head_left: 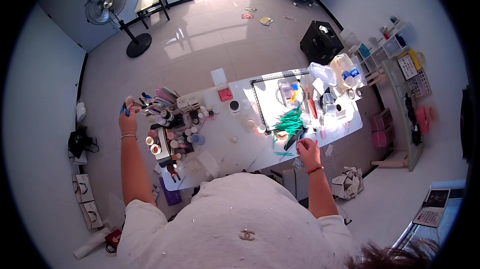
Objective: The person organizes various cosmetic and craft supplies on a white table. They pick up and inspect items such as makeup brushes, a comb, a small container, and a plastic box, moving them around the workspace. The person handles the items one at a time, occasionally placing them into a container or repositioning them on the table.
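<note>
Out at the table's left end, my left hand (128, 119) is closed around a small blue tool (125, 108) that looks like scissor handles. Right beside it stands a crowded group of brushes and pens (150, 100). My right hand (308, 152) is over the table's near edge on the right, its fingers curled together. Whatever they hold, if anything, is too small to make out. Just beyond it lies a loose heap of thin green sticks (289, 120), with a roll of tape (282, 135) at its near side.
Small jars and bottles (192, 131) crowd the white table (235, 156) on the left. A black-edged frame (258, 104), clear plastic boxes (324, 73) and sunlit clutter fill the right. Beyond are a standing fan (138, 45), a chair (148, 1) and a black case (321, 42).
</note>
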The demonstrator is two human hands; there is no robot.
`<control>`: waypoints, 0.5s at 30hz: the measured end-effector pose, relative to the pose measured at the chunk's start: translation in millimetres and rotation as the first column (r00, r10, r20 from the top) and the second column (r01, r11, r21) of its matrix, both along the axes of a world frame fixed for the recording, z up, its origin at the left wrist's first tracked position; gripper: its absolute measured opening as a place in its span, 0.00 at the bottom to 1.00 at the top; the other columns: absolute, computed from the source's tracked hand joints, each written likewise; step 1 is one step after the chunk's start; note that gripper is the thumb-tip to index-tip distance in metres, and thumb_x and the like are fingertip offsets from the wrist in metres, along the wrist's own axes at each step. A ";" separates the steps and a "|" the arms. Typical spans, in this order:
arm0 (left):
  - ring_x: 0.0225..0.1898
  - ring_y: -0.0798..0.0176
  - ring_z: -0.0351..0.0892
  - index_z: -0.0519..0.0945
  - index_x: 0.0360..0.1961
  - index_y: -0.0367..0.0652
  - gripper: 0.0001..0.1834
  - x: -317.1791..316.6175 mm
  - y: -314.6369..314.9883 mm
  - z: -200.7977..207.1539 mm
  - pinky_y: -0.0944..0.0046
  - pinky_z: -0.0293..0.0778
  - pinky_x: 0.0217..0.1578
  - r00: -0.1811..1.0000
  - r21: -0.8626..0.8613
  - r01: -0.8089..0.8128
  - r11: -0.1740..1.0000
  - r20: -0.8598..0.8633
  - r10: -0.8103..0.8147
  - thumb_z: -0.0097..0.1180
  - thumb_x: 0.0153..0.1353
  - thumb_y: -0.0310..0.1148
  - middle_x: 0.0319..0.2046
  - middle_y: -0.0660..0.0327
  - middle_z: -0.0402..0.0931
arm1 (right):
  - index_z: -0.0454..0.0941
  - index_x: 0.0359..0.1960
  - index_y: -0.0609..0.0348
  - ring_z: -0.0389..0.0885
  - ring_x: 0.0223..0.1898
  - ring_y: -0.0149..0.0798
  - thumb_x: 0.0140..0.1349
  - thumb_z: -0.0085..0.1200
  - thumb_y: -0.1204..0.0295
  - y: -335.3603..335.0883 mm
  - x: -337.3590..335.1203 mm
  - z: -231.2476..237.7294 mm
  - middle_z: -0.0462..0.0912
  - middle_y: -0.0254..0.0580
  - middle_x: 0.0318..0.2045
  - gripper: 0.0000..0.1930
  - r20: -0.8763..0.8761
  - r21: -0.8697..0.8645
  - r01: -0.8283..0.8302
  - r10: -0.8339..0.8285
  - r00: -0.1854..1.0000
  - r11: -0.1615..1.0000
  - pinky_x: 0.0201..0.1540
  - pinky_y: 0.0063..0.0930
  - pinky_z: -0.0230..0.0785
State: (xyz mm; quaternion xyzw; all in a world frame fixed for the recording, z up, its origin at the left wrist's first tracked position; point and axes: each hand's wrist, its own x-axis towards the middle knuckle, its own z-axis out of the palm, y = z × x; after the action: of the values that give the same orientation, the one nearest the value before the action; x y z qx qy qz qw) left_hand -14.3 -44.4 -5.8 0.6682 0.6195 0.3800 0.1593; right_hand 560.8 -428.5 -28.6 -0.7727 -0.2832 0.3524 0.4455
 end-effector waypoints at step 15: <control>0.13 0.77 0.57 0.73 0.28 0.44 0.13 75.0 -194.4 59.8 0.72 0.55 0.17 0.512 -0.266 0.058 0.962 0.836 0.200 0.57 0.66 0.39 0.21 0.69 0.67 | 0.81 0.46 0.54 0.84 0.37 0.47 0.55 0.54 0.65 62.9 118.0 -84.2 0.85 0.48 0.33 0.17 0.376 -0.270 0.003 0.102 0.921 0.963 0.45 0.38 0.74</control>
State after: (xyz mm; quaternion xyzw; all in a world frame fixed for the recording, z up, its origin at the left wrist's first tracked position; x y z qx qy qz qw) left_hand 60.7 -238.8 54.1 0.3405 0.5315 0.5809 0.5139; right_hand 678.9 -365.6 -112.8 -0.8722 -0.3351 0.2393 0.2641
